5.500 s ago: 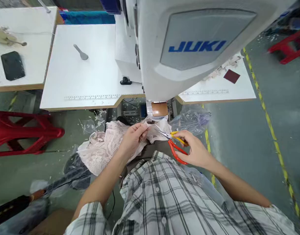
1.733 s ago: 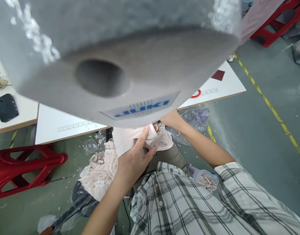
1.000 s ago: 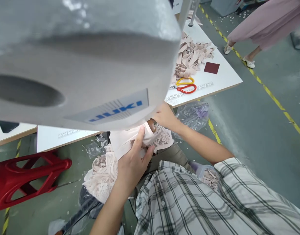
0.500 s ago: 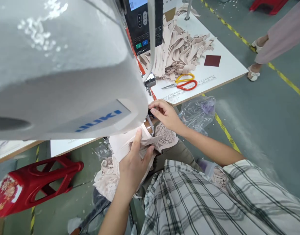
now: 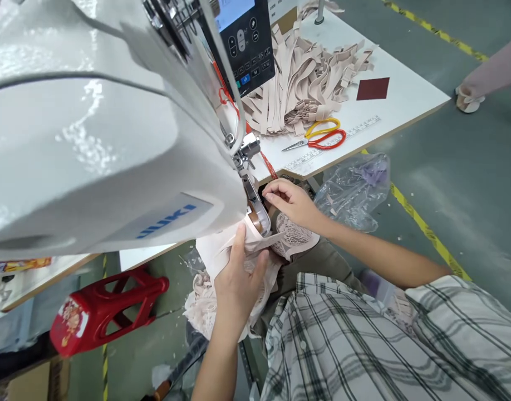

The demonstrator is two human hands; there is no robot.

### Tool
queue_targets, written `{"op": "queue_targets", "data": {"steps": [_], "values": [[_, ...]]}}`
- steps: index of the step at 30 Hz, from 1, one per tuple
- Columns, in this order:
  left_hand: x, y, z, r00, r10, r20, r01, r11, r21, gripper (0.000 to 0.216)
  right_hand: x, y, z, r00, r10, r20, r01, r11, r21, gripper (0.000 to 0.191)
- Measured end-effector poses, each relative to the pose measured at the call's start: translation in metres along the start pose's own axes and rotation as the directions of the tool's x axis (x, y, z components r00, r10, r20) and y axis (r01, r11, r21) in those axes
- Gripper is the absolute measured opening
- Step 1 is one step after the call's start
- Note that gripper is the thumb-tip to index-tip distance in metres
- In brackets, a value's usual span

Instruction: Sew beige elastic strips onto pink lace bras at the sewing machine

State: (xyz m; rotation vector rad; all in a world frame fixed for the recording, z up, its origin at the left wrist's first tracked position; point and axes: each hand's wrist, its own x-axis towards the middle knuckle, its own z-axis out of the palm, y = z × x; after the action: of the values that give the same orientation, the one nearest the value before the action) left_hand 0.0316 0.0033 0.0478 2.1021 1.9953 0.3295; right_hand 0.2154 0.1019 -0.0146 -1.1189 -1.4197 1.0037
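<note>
A pale pink bra (image 5: 216, 245) with a lace cup (image 5: 298, 233) is drawn around the narrow end of the sewing machine bed (image 5: 259, 218). My left hand (image 5: 237, 284) holds the bra from the near side, its index finger stretched along the fabric and thumb apart; the other fingers are mostly hidden. My right hand (image 5: 291, 201) is raised just right of the presser area, thumb and fingertips pinched together. Whatever they hold, if anything, is too small to make out. The white machine head (image 5: 113, 167) covers the upper left and hides part of the stitching spot.
On the white table (image 5: 409, 106) lie a heap of pink straps (image 5: 305, 78), scissors (image 5: 326, 139) and a dark red card (image 5: 373, 88). A control panel (image 5: 249, 50) stands behind the machine. A red stool (image 5: 113, 312) is at left, a plastic bag (image 5: 355, 192) at right; a person's foot (image 5: 468, 99) shows beyond.
My view has shifted, showing more of the machine's needle end. My right hand sits slightly farther from the machine head; my left hand stays on the bra.
</note>
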Motion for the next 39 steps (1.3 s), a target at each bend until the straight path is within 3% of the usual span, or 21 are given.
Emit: {"op": "queue_targets", "data": {"steps": [6, 12, 17, 20, 25, 29, 31, 34, 37, 39], "values": [[-0.003, 0.0, 0.004, 0.99, 0.091, -0.107, -0.099, 0.993, -0.065, 0.069, -0.005, -0.002, 0.001, 1.0, 0.022, 0.009, -0.022, 0.998, 0.066, 0.017], [-0.007, 0.009, 0.004, 0.994, -0.002, -0.11, -0.003, 0.999, -0.049, 0.091, -0.023, -0.017, 0.001, 0.997, 0.08, 0.02, -0.082, 0.986, 0.146, 0.02], [-0.031, 0.02, 0.027, 0.97, 0.207, -0.131, -0.208, 0.978, 0.001, 0.098, -0.056, -0.035, -0.002, 0.994, 0.091, 0.064, -0.096, 0.992, 0.088, 0.032], [-0.05, 0.031, 0.044, 0.934, 0.325, -0.147, -0.335, 0.941, -0.052, 0.101, -0.074, -0.04, -0.005, 0.975, 0.18, 0.132, -0.191, 0.979, 0.073, 0.021], [-0.064, 0.043, 0.054, 0.944, 0.32, -0.085, -0.33, 0.928, -0.172, 0.097, -0.086, -0.04, -0.017, 0.986, 0.14, 0.091, -0.152, 0.978, 0.141, 0.022], [-0.057, 0.04, 0.043, 0.937, 0.349, -0.004, -0.334, 0.893, -0.302, 0.086, -0.088, -0.045, -0.027, 0.99, 0.099, 0.103, -0.112, 0.986, 0.124, 0.019], [-0.052, 0.034, 0.032, 0.938, 0.344, 0.04, -0.307, 0.881, -0.361, 0.066, -0.087, -0.048, -0.03, 0.987, 0.083, 0.135, -0.097, 0.99, 0.098, 0.02], [-0.043, 0.023, 0.013, 0.943, 0.325, -0.069, -0.329, 0.882, -0.338, 0.032, -0.087, -0.049, -0.032, 0.981, 0.012, 0.193, -0.023, 0.998, 0.058, 0.022], [-0.029, 0.014, -0.003, 0.875, 0.403, -0.27, -0.475, 0.823, -0.311, 0.028, -0.085, -0.05, -0.031, 0.958, -0.058, 0.283, 0.051, 0.998, 0.032, 0.019], [-0.018, 0.012, -0.01, 0.799, 0.544, -0.257, -0.602, 0.735, -0.313, 0.044, -0.084, -0.052, -0.03, 0.932, -0.1, 0.349, 0.099, 0.995, 0.02, 0.016]]}}
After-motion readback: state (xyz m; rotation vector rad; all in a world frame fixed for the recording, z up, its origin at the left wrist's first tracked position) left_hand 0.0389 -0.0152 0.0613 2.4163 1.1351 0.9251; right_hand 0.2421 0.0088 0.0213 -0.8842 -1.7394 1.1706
